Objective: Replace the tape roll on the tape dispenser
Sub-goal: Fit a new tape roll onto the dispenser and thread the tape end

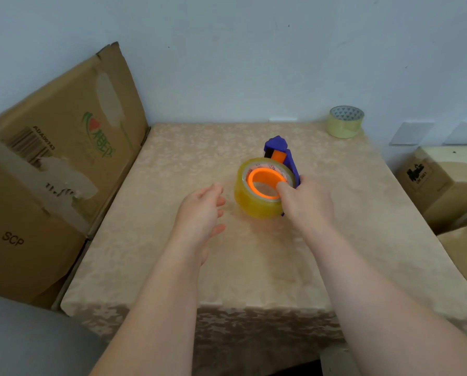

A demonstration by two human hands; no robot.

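A blue tape dispenser (279, 147) with an orange hub (262, 183) lies near the middle of the table. A yellowish clear tape roll (250, 202) sits around the hub. My right hand (305, 202) grips the dispenser from the right, thumb resting on the hub's rim and fingers behind the blue frame. My left hand (202, 210) hovers just left of the roll with fingers apart, holding nothing and not touching it. A second, paler tape roll (345, 123) stands at the table's far right corner by the wall.
The table wears a beige patterned cloth (200, 267). A large cardboard box (50, 169) leans against the table's left side. More cardboard boxes (443, 185) stand to the right. A pale wall rises directly behind the table.
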